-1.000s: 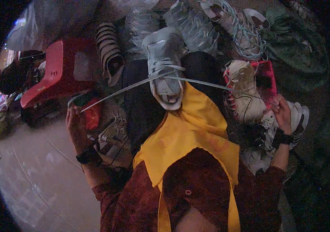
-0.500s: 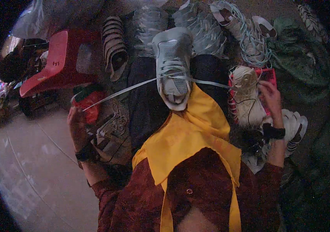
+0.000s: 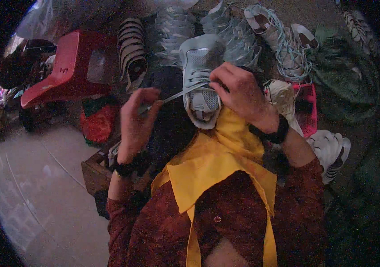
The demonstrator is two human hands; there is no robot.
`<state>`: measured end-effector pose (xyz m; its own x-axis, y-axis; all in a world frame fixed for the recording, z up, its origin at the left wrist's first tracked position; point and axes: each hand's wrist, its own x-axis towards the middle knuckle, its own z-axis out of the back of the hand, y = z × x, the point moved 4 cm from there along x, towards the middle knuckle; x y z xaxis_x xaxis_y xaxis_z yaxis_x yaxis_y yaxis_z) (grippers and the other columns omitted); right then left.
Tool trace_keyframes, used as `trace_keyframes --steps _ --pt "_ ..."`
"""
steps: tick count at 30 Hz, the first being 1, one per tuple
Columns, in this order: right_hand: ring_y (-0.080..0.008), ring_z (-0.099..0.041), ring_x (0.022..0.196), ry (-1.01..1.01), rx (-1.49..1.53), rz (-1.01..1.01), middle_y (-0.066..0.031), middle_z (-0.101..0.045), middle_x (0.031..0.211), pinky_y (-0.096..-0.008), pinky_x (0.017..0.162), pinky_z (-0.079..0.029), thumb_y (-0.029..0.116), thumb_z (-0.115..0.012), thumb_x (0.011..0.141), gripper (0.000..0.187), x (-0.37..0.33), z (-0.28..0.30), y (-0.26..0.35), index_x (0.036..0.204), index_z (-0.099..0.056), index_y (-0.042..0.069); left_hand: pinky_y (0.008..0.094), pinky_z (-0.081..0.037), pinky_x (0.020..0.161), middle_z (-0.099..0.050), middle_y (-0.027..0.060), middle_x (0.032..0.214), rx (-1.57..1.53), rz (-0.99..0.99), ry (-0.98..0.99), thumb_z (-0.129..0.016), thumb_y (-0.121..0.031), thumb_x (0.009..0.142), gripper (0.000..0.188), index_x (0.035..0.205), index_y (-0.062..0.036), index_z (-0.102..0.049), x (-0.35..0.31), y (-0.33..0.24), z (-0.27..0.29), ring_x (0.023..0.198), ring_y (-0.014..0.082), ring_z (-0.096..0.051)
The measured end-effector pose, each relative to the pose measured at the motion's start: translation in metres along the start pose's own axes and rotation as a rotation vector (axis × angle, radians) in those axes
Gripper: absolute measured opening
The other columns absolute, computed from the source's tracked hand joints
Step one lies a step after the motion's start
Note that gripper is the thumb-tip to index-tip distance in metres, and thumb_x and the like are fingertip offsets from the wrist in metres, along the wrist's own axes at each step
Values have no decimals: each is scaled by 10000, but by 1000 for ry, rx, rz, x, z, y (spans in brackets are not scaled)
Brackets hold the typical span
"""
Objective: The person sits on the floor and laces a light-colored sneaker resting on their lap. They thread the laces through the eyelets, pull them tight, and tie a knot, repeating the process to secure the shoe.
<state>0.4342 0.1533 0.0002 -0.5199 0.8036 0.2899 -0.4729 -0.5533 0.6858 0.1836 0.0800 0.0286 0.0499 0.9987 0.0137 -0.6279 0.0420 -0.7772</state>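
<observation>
A pale grey shoe upper (image 3: 194, 53) rests between my knees, over the yellow apron (image 3: 216, 164). A flat light shoelace (image 3: 176, 95) criss-crosses its front and runs out to the left. My left hand (image 3: 139, 120), left of the shoe, is closed in a pinch on that stretch of lace. Over the shoe's right edge, my right hand (image 3: 243, 93) has its thumb and fingers closed at the lacing, pinching the lace there. The fingertips partly cover the eyelets on that side.
Stacked grey uppers (image 3: 174, 33) lie beyond my knees. A dark-lined stack (image 3: 132, 53) and a red chair (image 3: 61, 75) stand left. On the right are a pink basket (image 3: 308, 111), a white lace bundle (image 3: 282, 93), more uppers (image 3: 330, 147) and a green sack (image 3: 345, 84).
Both hands have come inward from wide apart. The right hand is now at the shoe's lacing, and the left is closer to it. The stretched lace ends have drawn in.
</observation>
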Motion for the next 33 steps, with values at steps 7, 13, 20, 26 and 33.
trace_keyframes --steps 7,13,20,26,33 --pt "-326 -668 838 137 184 -138 -144 -661 899 -407 736 -539 121 -684 852 143 12 5 3 953 -648 26 367 -529 775 -637 150 945 -41 -160 29 -718 -5 844 213 1011 -5 -585 19 -16 -41 875 315 -661" --pt "-66 -556 743 514 684 -424 26 -615 816 -244 637 -442 150 -669 929 121 22 4 -34 967 -648 37 360 -518 755 -637 129 871 -77 -50 130 -713 -31 872 167 968 -4 -578 26 -17 -46 816 275 -655" --pt "-94 -636 836 389 787 -413 -9 -681 883 -272 773 -531 125 -702 892 137 28 1 -27 979 -674 23 281 -457 656 -582 70 795 -242 71 181 -681 -52 915 136 907 -11 -552 25 -11 -46 751 105 -534" --pt "-112 -665 875 243 629 -378 -34 -697 901 -280 811 -546 100 -730 872 150 18 1 -33 984 -668 21 234 -418 674 -559 -33 807 -432 239 314 -677 -87 951 137 902 -32 -562 20 -18 -33 766 52 -496" --pt "-161 -690 757 251 522 -493 -78 -716 910 -322 733 -564 156 -722 877 189 -1 16 -36 1011 -684 29 212 -387 714 -544 -54 839 -493 434 266 -667 -101 966 122 904 -59 -571 14 -12 -8 804 37 -477"
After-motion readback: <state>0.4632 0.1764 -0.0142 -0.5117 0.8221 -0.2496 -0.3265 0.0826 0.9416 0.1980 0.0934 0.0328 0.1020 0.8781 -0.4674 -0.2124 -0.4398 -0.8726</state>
